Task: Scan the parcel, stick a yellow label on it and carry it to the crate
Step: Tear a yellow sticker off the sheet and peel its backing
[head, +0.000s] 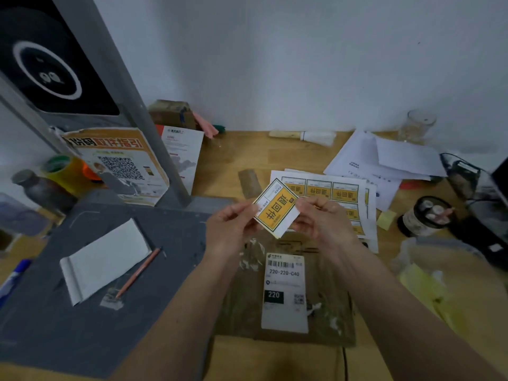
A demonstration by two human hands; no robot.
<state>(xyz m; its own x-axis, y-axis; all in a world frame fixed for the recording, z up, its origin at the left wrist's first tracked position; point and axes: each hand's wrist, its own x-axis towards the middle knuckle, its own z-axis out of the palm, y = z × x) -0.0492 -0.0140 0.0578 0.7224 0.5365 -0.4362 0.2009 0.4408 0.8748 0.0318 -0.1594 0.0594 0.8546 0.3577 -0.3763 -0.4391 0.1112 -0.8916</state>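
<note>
A flat brown parcel [242,303] lies on the wooden desk below my hands, its white shipping label [284,295] facing up with a barcode and "220-220-C40". Above the parcel I hold one yellow label [277,208] on its white backing, tilted. My left hand [232,229] pinches its left edge. My right hand [323,221] pinches its right lower corner. A sheet of more yellow labels [334,189] lies just beyond my right hand.
A grey scanner base [82,312] with a white notepad [105,259] and a pencil [138,272] sits at the left, under a grey post [132,105]. White papers [384,160], a dark jar [424,215], a glass [417,125] and tape rolls [66,169] crowd the desk's edges.
</note>
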